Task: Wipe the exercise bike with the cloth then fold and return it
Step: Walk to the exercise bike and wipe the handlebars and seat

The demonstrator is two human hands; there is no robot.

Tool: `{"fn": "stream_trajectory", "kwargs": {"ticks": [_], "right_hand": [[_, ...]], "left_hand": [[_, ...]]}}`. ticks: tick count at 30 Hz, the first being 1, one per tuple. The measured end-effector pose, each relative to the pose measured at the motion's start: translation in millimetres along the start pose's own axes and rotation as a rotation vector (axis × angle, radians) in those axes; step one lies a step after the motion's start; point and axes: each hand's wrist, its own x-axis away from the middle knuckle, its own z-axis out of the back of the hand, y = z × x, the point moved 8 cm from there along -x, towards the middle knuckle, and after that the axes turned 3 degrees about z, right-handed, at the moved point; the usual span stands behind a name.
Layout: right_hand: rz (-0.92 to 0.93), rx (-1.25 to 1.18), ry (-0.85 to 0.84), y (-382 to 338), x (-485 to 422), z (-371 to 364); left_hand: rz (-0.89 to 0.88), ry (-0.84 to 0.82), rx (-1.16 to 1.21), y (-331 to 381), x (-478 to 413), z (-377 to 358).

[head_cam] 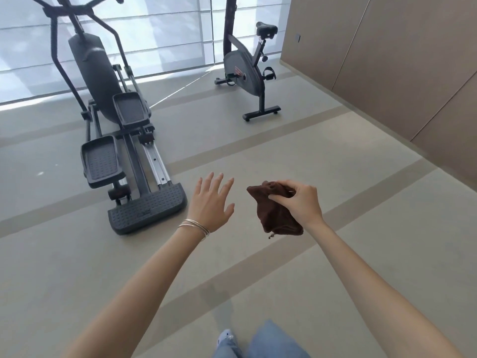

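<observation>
The right hand (296, 202) pinched the brown cloth (276, 218) in its curled fingers (280, 198). The cloth hung bunched below them, its long side pointing down. The left hand (210, 202), just beside, had its fingers spread and held nothing. The exercise bike (245, 73) stood far beyond the fingers, its red label too small to read.
</observation>
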Motion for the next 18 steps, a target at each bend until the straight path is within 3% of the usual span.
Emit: {"fn": "stream_trajectory", "kwargs": {"ticks": [9,18], "right_hand": [[0.05,0.01,-0.037,11.7,-108.2,-20.2],[0.075,-0.024,-0.019,32.0,-272.0,-5.4]], "left_hand": [[0.002,-0.024,0.004,-35.9,-95.6,-20.2],[0.018,0.042,-0.008,-54.0,-263.0,0.6]]}}
